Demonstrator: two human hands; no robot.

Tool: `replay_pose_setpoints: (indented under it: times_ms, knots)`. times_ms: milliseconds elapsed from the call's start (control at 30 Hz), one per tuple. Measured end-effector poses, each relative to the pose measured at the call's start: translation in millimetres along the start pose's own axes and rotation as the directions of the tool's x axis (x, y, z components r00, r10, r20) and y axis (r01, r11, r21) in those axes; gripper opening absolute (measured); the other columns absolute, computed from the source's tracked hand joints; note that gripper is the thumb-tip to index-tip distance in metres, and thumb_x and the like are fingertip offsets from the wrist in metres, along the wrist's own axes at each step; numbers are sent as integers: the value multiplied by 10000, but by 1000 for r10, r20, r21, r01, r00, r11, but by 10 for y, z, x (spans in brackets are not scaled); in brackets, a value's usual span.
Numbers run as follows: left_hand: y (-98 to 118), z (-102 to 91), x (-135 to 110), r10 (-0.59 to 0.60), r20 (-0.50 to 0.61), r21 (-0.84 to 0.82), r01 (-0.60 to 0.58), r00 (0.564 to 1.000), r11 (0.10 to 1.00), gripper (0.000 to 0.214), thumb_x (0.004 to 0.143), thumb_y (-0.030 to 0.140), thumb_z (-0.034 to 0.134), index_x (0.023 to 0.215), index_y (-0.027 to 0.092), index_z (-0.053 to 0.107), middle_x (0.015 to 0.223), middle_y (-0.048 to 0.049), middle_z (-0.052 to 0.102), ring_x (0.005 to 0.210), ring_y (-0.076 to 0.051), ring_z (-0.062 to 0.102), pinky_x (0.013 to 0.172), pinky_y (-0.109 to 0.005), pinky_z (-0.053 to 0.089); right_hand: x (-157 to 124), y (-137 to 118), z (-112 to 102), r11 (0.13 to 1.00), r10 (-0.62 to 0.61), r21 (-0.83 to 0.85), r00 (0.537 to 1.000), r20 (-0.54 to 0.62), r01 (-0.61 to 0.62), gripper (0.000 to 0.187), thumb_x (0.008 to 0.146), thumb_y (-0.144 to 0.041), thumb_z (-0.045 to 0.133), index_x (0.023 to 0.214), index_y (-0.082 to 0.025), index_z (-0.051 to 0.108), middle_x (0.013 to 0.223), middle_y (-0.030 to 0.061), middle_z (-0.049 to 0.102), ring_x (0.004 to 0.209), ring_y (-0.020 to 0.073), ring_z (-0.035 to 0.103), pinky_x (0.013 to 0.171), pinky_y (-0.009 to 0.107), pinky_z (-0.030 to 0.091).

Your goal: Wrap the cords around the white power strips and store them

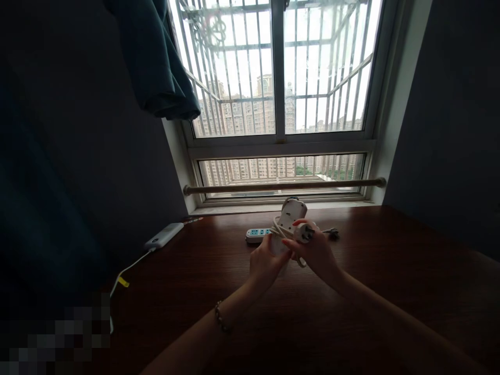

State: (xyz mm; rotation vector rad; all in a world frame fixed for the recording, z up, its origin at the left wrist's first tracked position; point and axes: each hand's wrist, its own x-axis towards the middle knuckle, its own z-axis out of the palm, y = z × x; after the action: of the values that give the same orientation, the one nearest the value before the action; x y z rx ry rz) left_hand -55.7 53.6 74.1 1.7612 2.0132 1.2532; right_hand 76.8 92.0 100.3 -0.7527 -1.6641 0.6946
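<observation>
A white power strip (294,212) is held tilted above the wooden table, its far end toward the window. My left hand (266,263) is closed around its near end. Loops of white cord (278,227) wrap about the middle of the strip. My right hand (317,255) is closed on the white plug (303,233) of that cord, and its metal prongs face right. The fingertips of both hands come close together at the strip's near end. Behind them, a second power strip (258,235) with blue sockets lies on the table, partly hidden by my hands.
A dark plug (333,232) lies just right of my right hand. On the left of the brown table (367,250) rests a white power bank (164,236) with a white cable (130,268). A barred window (279,141) and a horizontal rail (250,188) stand behind, with a blue curtain (156,67) at left.
</observation>
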Motion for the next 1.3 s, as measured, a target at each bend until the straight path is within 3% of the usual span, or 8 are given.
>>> replay_pose_setpoints:
  times_ms: [67,167,433,567,700,1000,1167,1300]
  knots:
    - [22,-21,-9,13,-52,107,-8,999,994,508,702,520,547,1096,205,487,845,-56,653,792,-240,618,644,-282,398,-25,34,20,976,-42,-215,998,37,49,339,573,-251,699,875,-187,561,856,40,530,718,171,550,673,313,465]
    - [49,-30,-18,50,-82,194,-33,995,980,505,717,503,531,1116,200,467,896,-71,648,836,-243,617,668,-283,405,-43,48,12,935,-83,-339,994,77,105,199,627,-238,643,815,-188,599,891,41,505,753,160,536,715,301,442]
    - [74,-50,-46,79,18,184,-81,997,980,548,690,573,527,1094,206,475,864,-77,633,832,-257,611,669,-286,388,42,136,-36,909,-141,-394,990,23,138,110,673,-254,601,694,-163,544,846,35,499,709,141,502,662,265,413]
    - [7,-67,-3,118,60,125,-125,991,984,471,679,579,534,941,188,517,823,-87,616,776,-263,594,633,-297,371,81,148,-67,876,-160,-453,986,55,168,129,691,-249,589,648,-168,498,811,30,481,678,133,488,642,260,397]
    - [-41,-84,51,172,98,39,-176,980,984,417,643,478,611,912,183,494,930,-89,592,854,-252,567,667,-289,384,39,123,-30,862,-214,-440,968,134,251,138,713,-258,582,648,-169,500,819,36,471,675,127,486,617,246,392]
    - [-108,0,55,46,122,-33,-43,991,999,474,599,379,660,943,177,404,872,-85,605,775,-248,587,580,-260,352,-57,73,43,860,-196,-434,959,204,268,82,716,-239,589,714,-168,547,846,45,482,693,134,508,619,246,406]
    - [-185,23,132,-10,141,-215,40,990,976,522,513,310,733,942,153,481,876,-75,611,790,-241,574,601,-259,377,-1,117,17,882,-172,-384,944,280,274,308,610,-236,691,889,-187,572,947,51,487,788,170,530,703,281,438]
    - [-121,-21,203,-28,300,-578,205,954,790,468,551,292,730,942,110,549,853,-66,613,738,-175,562,613,-236,407,65,91,-65,923,-220,-263,945,241,282,418,631,-210,679,1024,-212,538,994,48,489,850,169,530,759,286,437]
